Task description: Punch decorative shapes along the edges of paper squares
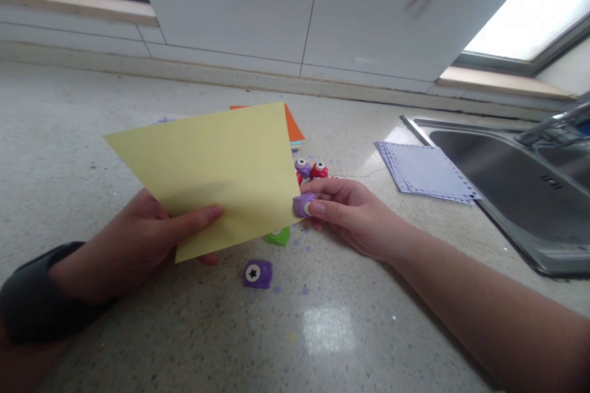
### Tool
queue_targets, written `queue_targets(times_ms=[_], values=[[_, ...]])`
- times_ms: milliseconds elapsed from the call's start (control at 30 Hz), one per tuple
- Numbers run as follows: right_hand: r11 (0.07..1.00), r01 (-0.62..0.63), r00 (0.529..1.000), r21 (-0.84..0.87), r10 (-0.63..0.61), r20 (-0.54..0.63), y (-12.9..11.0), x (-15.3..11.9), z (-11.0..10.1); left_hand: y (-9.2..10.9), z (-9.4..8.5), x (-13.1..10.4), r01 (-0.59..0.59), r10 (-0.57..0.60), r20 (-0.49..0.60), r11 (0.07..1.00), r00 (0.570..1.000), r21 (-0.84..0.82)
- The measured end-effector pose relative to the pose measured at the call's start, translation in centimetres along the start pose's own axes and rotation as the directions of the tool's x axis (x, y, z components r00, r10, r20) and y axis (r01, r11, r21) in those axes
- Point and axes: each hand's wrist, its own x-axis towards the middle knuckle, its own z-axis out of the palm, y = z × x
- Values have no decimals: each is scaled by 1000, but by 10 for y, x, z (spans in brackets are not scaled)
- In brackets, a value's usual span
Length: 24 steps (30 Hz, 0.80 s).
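Note:
A yellow sheet of paper [230, 166] is pinched by my left hand [161, 227], thumb on top and fingers underneath. My right hand [345, 212] grips a light purple craft punch [303, 205] at the sheet's right edge, its thumb on the white button. Whether the paper sits inside the punch's slot I cannot tell. Below the sheet, a darker purple punch [258, 274] with a star on its button lies on the counter. Part of a green punch [278, 236] shows under the paper's lower edge. Beyond my right fingers are a purple punch [302, 167] and a red punch [319, 170].
Orange paper [294, 125] and other coloured sheets lie partly hidden behind the yellow one. At right, a stack of pale lavender sheets with punched edges [424, 169] overlaps the rim of a steel sink [511, 239]. Small purple cutouts [305, 290] dot the speckled counter [207, 331].

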Motion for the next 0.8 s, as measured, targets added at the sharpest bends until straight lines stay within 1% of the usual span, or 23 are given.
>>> queue_targets(times_ms=[267, 433, 667, 800], values=[[1000, 8, 1000, 4, -8, 28, 1, 1, 0, 2, 2, -1, 7, -7, -10, 1000, 1000, 18], [1000, 14, 1000, 5, -14, 19, 1, 1, 1, 1, 2, 0, 5, -5, 1, 1000, 1000, 12], [1000, 20, 998, 16, -21, 59, 0, 1, 0, 1, 1, 1, -2, 3, -34, 999, 999, 33], [1000, 18, 999, 4, -18, 47, 1, 1, 1, 1, 2, 0, -17, 18, -40, 999, 999, 35]])
